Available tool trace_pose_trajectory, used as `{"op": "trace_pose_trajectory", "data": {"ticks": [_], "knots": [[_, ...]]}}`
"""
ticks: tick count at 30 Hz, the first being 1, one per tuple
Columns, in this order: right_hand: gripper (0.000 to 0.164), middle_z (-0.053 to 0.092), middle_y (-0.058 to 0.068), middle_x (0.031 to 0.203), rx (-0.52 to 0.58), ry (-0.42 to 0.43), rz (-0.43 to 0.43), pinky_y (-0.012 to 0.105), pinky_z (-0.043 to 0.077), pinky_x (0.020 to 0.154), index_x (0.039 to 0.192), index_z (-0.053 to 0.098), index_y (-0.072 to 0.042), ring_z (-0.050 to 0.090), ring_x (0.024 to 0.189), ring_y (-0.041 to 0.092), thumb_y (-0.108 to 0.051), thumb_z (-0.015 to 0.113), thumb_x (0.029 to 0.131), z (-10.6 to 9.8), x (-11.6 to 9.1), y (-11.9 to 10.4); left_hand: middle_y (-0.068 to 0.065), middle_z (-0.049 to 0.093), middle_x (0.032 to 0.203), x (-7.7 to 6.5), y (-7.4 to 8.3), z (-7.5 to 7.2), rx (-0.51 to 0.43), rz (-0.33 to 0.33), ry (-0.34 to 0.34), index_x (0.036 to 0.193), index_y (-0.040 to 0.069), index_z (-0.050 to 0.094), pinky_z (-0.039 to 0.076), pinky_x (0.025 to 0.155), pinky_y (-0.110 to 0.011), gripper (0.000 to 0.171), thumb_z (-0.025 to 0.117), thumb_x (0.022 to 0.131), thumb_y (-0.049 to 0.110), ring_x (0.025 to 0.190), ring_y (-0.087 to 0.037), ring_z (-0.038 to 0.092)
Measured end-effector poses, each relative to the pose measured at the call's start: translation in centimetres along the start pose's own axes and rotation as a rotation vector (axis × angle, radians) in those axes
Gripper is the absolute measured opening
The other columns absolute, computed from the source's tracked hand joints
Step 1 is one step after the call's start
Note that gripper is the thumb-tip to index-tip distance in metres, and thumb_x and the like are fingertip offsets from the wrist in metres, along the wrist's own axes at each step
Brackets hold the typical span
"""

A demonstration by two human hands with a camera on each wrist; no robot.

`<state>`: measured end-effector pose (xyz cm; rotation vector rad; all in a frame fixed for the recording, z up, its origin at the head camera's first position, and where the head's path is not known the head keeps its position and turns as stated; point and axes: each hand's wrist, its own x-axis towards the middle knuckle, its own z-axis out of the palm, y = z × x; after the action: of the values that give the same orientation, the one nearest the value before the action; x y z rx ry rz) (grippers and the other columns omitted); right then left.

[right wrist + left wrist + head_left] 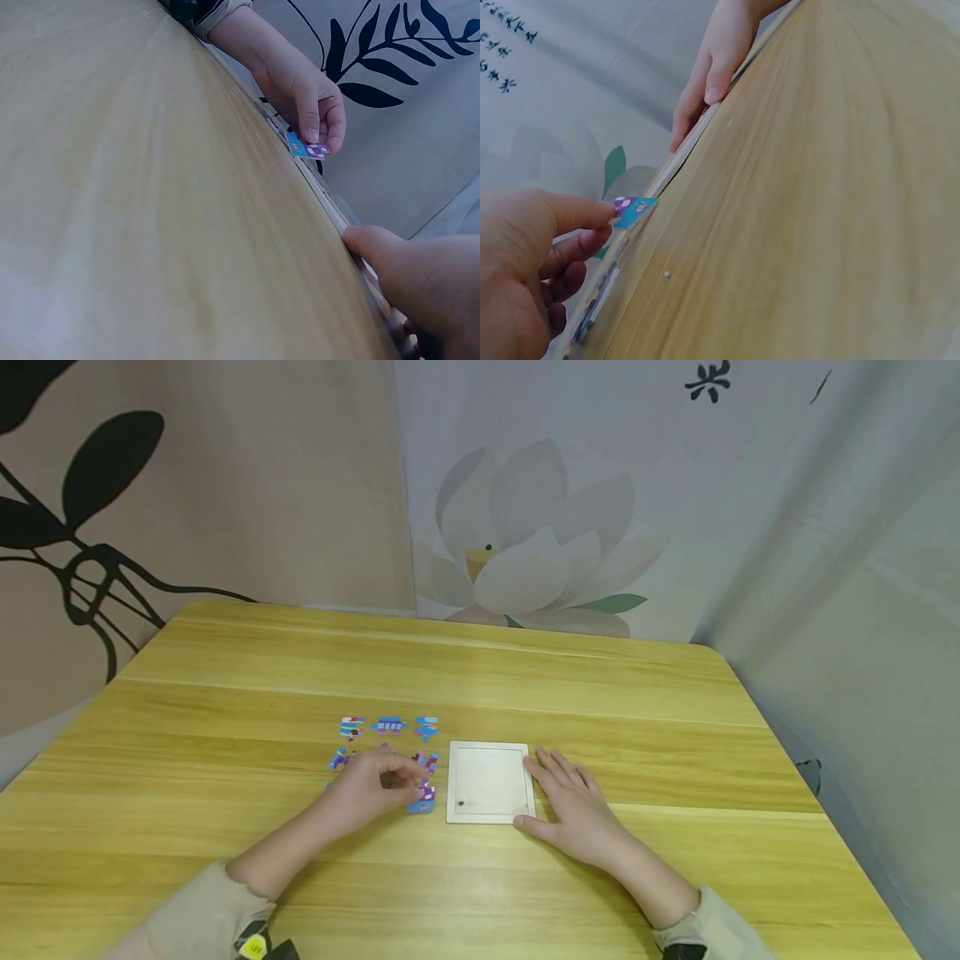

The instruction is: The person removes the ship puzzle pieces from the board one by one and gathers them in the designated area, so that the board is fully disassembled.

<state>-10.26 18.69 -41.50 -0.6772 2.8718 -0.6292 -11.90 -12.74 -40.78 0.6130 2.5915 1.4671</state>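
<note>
My left hand (365, 789) pinches a blue and purple jigsaw puzzle piece (634, 211) between thumb and forefinger. In the left wrist view the piece is tilted up, close over the table. To its right lies a square white puzzle tray (491, 781) with a raised rim and a small dark spot near its lower left corner. My right hand (581, 818) lies flat with fingers spread, its thumb and fingertips at the tray's right edge. Several loose puzzle pieces (389, 725) are laid in rows left of the tray, some hidden behind my left hand.
The wooden table (480, 893) has light yellow grain and a rounded far right corner. Behind it hangs a cloth backdrop (540, 527) with a printed lotus and dark leaves. A small pale speck (667, 274) lies on the tabletop in the left wrist view.
</note>
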Motion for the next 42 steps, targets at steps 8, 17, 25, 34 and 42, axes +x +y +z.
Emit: {"op": "trace_pose_trajectory", "data": {"ticks": [8, 17, 25, 34, 42], "knots": [[0.084, 0.013, 0.010, 0.157, -0.002, 0.003, -0.006, 0.058, 0.004, 0.110, 0.151, 0.026, -0.011, 0.007, 0.144, 0.028, -0.061, 0.054, 0.089, -0.03, 0.01, -0.02, 0.004, 0.054, 0.079, 0.15, -0.24, 0.18, 0.096, 0.014, 0.034, 0.092, 0.012, 0.074, 0.045, 0.061, -0.025, 0.015, 0.077, 0.079, 0.006, 0.075, -0.017, 0.048], [0.084, 0.013, 0.010, 0.157, 0.002, 0.008, -0.011, 0.059, 0.004, 0.109, 0.152, 0.026, -0.012, 0.006, 0.144, 0.028, -0.061, 0.053, 0.089, -0.12, -0.06, 0.12, 0.009, 0.055, 0.075, 0.49, -0.41, 0.33, 0.167, 0.060, 0.064, 0.090, 0.013, 0.075, 0.044, 0.063, -0.026, 0.015, 0.078, 0.077, 0.005, 0.077, -0.016, 0.046], [0.083, 0.013, 0.010, 0.157, 0.005, 0.008, -0.014, 0.059, 0.004, 0.109, 0.152, 0.026, -0.012, 0.007, 0.144, 0.029, -0.060, 0.054, 0.089, -0.12, -0.03, 0.10, 0.015, 0.059, 0.077, 0.51, -0.73, 0.45, 0.223, 0.097, 0.086, 0.075, 0.020, 0.071, 0.037, 0.072, -0.034, 0.019, 0.080, 0.075, 0.003, 0.078, -0.015, 0.045], [0.084, 0.012, 0.010, 0.157, 0.003, -0.004, -0.010, 0.059, 0.004, 0.109, 0.152, 0.026, -0.012, 0.006, 0.144, 0.028, -0.062, 0.052, 0.089, 0.07, -0.01, 0.16, 0.015, 0.060, 0.079, 0.21, -0.67, 0.40, 0.225, 0.085, 0.087, 0.080, 0.019, 0.072, 0.031, 0.083, -0.042, 0.017, 0.080, 0.075, 0.005, 0.082, -0.014, 0.047], [0.084, 0.013, 0.011, 0.157, 0.009, -0.003, -0.011, 0.059, 0.004, 0.109, 0.151, 0.026, -0.010, 0.007, 0.144, 0.029, -0.059, 0.055, 0.089, -0.04, -0.14, 0.04, 0.016, 0.060, 0.079, 0.30, -0.76, 0.44, 0.219, 0.078, 0.093, 0.082, 0.019, 0.073, 0.031, 0.084, -0.041, 0.016, 0.080, 0.075, 0.007, 0.085, -0.014, 0.048]]}}
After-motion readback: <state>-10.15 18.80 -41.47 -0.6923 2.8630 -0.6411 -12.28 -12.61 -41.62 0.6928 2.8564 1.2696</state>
